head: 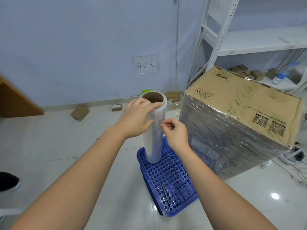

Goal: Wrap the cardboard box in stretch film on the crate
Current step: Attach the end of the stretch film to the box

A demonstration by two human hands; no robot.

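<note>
**Both hands on the upright film roll**

A pale wall with a taped paper sign backs a glossy tiled floor, and a white metal shelf stands in the right corner. Small cartons lie scattered along the wall's foot. On the floor in front of you sits the blue perforated crate, turned bottom-up, with a thin dark tool lying on its near part.

The roll of stretch film stands upright on the crate's far end, its brown cardboard core open at the top. Your left arm reaches forward from the lower left, and your left hand wraps the upper part of the roll: the fingers curl over the top rim of the core and the thumb presses against the film's side. Your right arm comes in from the lower right, wrist bent slightly inward. Your right hand sits just beside the roll's middle, fingers curled, thumb and forefinger pinched together at the film's surface; whether they hold a loose edge is too fine to tell.

The box rests on the crate's right side, tilted, its sides already covered in film and its top bare.
</note>
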